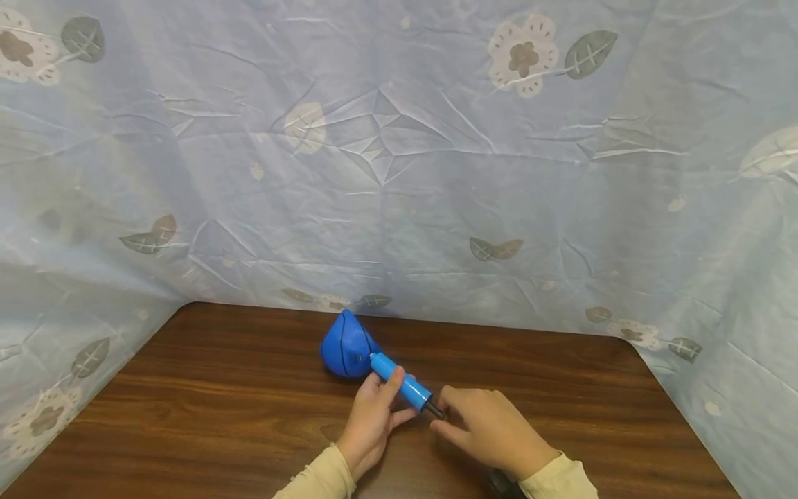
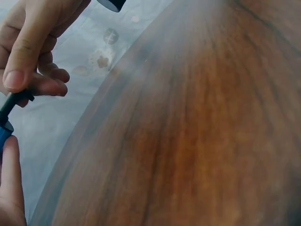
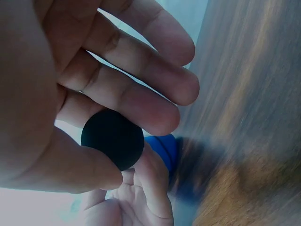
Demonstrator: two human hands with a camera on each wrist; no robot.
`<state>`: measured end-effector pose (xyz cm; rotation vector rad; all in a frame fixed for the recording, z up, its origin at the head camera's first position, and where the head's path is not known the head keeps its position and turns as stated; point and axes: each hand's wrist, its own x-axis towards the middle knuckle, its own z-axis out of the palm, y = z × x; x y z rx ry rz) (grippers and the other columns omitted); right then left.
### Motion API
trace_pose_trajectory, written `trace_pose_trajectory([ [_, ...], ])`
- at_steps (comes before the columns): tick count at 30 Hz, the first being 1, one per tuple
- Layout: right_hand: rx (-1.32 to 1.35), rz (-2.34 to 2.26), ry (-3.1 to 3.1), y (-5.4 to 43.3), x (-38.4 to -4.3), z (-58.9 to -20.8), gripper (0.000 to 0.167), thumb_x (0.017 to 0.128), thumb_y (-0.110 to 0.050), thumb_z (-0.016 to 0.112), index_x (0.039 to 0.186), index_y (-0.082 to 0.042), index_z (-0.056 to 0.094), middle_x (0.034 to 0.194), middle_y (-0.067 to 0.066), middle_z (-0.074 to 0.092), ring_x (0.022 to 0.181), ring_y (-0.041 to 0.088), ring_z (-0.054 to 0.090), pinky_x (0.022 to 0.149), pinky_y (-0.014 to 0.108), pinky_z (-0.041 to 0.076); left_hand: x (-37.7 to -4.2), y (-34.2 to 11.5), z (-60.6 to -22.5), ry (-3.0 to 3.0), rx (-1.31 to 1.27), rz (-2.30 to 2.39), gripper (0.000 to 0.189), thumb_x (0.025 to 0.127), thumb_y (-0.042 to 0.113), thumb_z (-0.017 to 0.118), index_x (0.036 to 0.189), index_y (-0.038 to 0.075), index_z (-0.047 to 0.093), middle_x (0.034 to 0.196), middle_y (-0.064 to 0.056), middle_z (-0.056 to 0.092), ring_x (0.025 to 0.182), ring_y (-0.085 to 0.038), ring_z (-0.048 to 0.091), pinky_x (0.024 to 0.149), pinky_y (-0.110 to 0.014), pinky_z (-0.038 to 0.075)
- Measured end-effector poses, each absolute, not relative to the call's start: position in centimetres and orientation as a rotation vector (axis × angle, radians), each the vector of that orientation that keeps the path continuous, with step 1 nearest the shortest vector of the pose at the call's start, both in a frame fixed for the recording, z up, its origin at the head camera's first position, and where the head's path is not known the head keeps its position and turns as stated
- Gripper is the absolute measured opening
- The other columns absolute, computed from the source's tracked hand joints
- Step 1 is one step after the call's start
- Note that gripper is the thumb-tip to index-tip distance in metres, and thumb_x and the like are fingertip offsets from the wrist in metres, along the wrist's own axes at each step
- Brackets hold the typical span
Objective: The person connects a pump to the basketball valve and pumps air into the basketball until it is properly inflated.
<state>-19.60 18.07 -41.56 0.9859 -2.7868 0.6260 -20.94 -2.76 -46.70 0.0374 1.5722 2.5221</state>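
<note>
A slack, partly collapsed blue ball (image 1: 341, 352) with dark seams rests on the table. Against its right side lies the tip of a light-blue hand pump (image 1: 413, 392); whether the tip sits inside the ball cannot be made out. My left hand (image 1: 369, 421) grips the pump's barrel, thumb on top. At the other end, my right hand (image 1: 492, 426) pinches the black pump handle (image 1: 435, 409) between thumb and index finger. The right wrist view shows the handle's round black end (image 3: 113, 140) in that pinch, the other fingers extended beside it.
The brown wood-grain table (image 1: 206, 388) has rounded far corners. Pale blue floral cloth (image 1: 399, 208) hangs along its back and sides. A dark object (image 1: 501, 483) shows under the right wrist.
</note>
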Motion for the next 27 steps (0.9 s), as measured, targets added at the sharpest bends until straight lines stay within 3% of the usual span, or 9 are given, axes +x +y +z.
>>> trace_pose_trajectory([
  [9, 0.995, 0.633, -2.794, 18.0, -19.5, -41.3, 0.023, 0.093, -0.034, 0.078, 0.087, -0.024, 0.057, 0.068, -0.022, 0.049, 0.053, -0.005, 0.037, 0.044, 0.018, 0.036, -22.1, -3.9, -46.8, 1.572, -0.076, 2.624, 0.066, 0.105, 0.042, 0.061, 0.142, -0.008, 0.039, 0.136, -0.023, 0.059, 0.127, -0.03, 0.06, 0.097, -0.051, 0.057],
  [18, 0.983, 0.632, -2.823, 18.2, -19.4, -41.1, 0.018, 0.089, -0.024, 0.075, 0.086, -0.023, 0.058, 0.068, -0.022, 0.049, 0.052, -0.004, 0.037, 0.044, 0.018, 0.037, -23.5, -6.1, -47.1, 1.631, -0.189, 2.718, 0.065, 0.105, 0.046, 0.059, 0.14, -0.006, 0.043, 0.129, -0.015, 0.064, 0.108, -0.016, 0.068, 0.094, -0.044, 0.059],
  [27, 0.987, 0.652, -2.829, 18.3, -19.3, -41.3, 0.017, 0.09, -0.024, 0.074, 0.087, -0.023, 0.057, 0.066, -0.02, 0.047, 0.052, -0.004, 0.035, 0.043, 0.018, 0.034, -24.2, -6.8, -47.3, 1.646, -0.274, 2.719, 0.069, 0.102, 0.053, 0.06, 0.14, -0.003, 0.045, 0.129, -0.014, 0.06, 0.106, -0.015, 0.066, 0.091, -0.039, 0.06],
])
